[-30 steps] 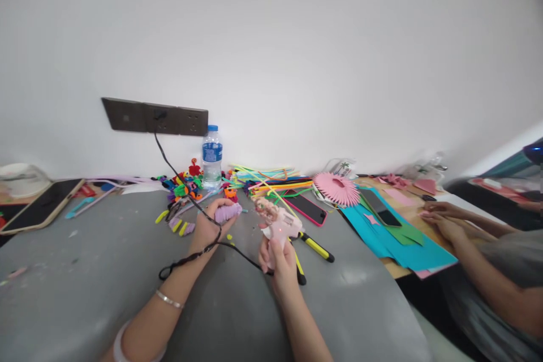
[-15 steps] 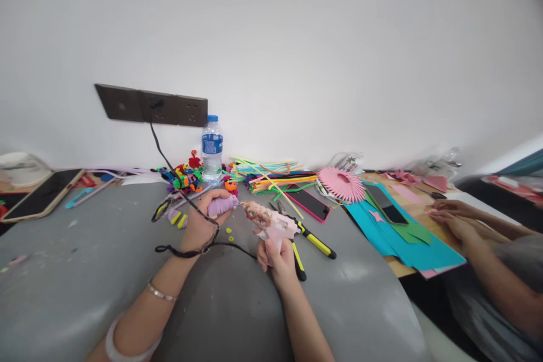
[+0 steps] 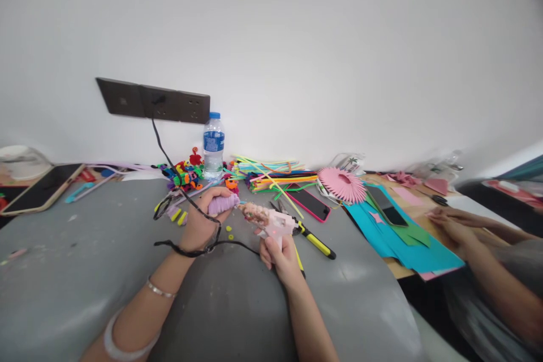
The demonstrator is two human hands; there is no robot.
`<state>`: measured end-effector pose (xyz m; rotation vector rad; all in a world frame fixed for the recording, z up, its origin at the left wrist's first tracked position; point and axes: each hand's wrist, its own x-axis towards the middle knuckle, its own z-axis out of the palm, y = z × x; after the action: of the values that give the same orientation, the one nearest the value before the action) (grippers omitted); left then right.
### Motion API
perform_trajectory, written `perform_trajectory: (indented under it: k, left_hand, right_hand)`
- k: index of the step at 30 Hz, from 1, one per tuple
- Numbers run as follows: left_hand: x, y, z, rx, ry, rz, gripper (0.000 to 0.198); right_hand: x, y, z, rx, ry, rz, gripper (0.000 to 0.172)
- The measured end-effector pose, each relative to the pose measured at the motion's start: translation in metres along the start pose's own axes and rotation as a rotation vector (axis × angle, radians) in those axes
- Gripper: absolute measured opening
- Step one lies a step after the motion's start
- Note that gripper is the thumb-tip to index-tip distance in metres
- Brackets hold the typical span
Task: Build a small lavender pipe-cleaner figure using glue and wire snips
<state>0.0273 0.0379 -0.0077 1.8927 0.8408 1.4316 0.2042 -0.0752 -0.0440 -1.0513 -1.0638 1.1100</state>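
Spanning the foreground, a gray table (image 3: 352, 305) bears yellow-and-black-handled pliers (image 3: 316, 241), partly behind the pale pink hot-glue gun (image 3: 278, 223) that the right hand (image 3: 279, 254) grips. The gun's nozzle sits right by the tip of a wound lilac pipe-cleaner piece (image 3: 223, 204), around which the left hand (image 3: 200, 226) closes above the tabletop; contact is hard to tell. Two tiny yellow bits (image 3: 228, 228) lie between the hands.

The left forearm (image 3: 142, 317) wears a slim, silvery bracelet (image 3: 161, 291), its narrow band broken up by small bright glints. Nearer the elbow sits a wider, smooth, off-white band (image 3: 110, 340), rounded like a hoop, its material too blurred to tell. The right forearm (image 3: 309, 314) is bare to the frame's edge.
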Motion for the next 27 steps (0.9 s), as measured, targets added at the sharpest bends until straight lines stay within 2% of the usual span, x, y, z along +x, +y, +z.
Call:
perform_trajectory:
  k: [12,19,27]
  left_hand:
    - [0.0002,0.003,0.0002,-0.018,0.001,-0.021,0.022]
    - [-0.0015,0.0002,0.0005,-0.009,0.004,-0.013,0.02]
    - [-0.003,-0.0034,-0.0006,0.033,0.003,0.001,0.02]
  right_hand:
    - [-0.0024,-0.0033,0.002,-0.038,0.006,-0.004,0.051]
    - [-0.0019,-0.002,0.0047,-0.05,0.059,-0.017,0.052]
    - [-0.0049,-0.0032,0.0043,-0.107,0.09,-0.035,0.045]
